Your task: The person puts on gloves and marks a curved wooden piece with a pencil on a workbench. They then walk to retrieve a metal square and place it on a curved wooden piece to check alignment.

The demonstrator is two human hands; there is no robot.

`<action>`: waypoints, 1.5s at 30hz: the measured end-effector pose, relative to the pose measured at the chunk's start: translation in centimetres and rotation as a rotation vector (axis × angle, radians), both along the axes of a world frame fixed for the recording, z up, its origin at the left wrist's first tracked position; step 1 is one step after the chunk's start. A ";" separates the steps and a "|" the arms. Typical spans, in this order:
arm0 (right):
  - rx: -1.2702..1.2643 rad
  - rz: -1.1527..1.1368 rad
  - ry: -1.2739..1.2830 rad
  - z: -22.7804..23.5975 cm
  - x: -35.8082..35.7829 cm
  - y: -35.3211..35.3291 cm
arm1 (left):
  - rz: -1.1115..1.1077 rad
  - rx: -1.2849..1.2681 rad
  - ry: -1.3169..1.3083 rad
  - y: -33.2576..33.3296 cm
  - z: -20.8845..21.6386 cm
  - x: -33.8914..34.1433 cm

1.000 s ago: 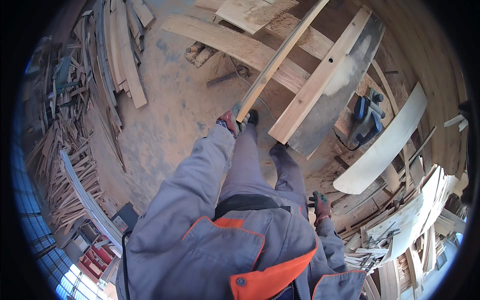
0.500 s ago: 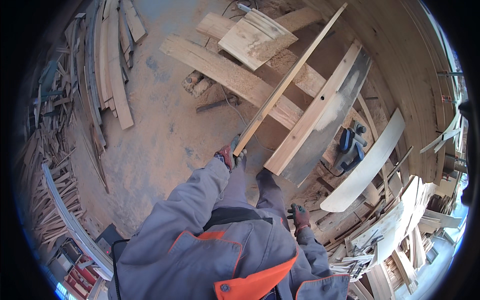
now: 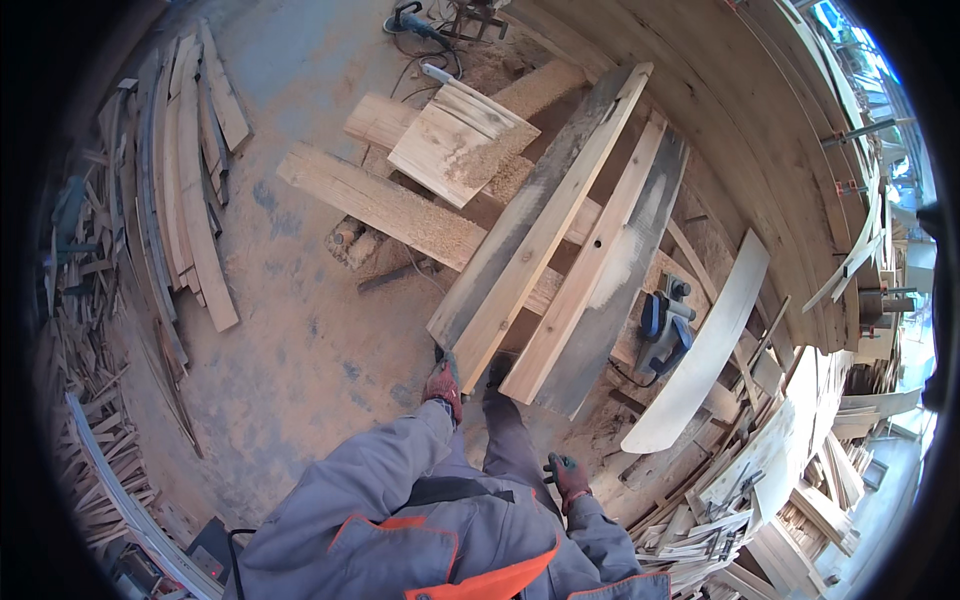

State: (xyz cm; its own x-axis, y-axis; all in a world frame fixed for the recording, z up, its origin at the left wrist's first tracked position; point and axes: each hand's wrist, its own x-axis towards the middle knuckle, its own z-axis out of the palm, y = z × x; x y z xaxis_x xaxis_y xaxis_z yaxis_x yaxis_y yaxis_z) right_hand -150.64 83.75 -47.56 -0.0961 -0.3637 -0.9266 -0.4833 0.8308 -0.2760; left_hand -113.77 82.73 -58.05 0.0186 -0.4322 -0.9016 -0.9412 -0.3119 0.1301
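A broad stretch of sawdust-dusted floor (image 3: 290, 390) opened to the left of a worker in a gray jacket with orange trim, reaching as far as a row of long planks (image 3: 185, 190). To the right, room was tighter: a blue-and-gray power tool (image 3: 663, 335) and a pale curved panel (image 3: 700, 350) sat close beyond the work, with a curved timber wall (image 3: 720, 180) behind them.

The left board (image 3: 545, 215), dark on its face with a pale strip down its right side, lay slantwise over sawdust-strewn cross planks (image 3: 375, 205), its near end jutting past them toward the worker's legs. A narrow gap ran between it and the right board (image 3: 592, 265), whose pale strip bore a dark knot hole.

The worker's left arm stretched forward and downward, placing the gloved left hand (image 3: 442, 384) at the left board's near end. The right arm hung lower at the worker's side, elbow bent, the gloved right hand (image 3: 569, 477) well apart from both boards.

The left fingers were closed on the board's near edge, their tips partly hidden. Those of the right hand were loosely bent and slightly parted.
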 end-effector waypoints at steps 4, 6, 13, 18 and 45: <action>0.011 -0.048 0.053 0.0 -3.0 0.5 | 0.188 0.006 0.002 -0.1 -2.1 -3.0; 0.024 0.009 0.036 0.0 -5.0 0.4 | 0.281 -0.035 -0.024 0.4 -4.0 -4.9; -0.012 0.124 0.066 0.8 -11.5 -1.4 | 0.199 -0.088 -0.045 1.3 -8.4 -4.5; -0.082 0.244 0.081 0.1 -16.5 -2.9 | 1.515 -0.149 0.375 3.9 -5.3 -3.7; -0.151 0.601 0.072 -3.3 16.5 -5.2 | 0.912 -0.110 0.069 50.5 1.6 9.3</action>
State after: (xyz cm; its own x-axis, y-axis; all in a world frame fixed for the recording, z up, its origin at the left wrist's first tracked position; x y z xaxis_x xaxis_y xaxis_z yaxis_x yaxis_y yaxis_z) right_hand -134.15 78.50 -50.91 0.1060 -0.5002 -0.8594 -0.8760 0.3621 -0.3187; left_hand -104.49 133.25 -56.46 0.3425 -0.3599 -0.8679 -0.3256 -0.9120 0.2497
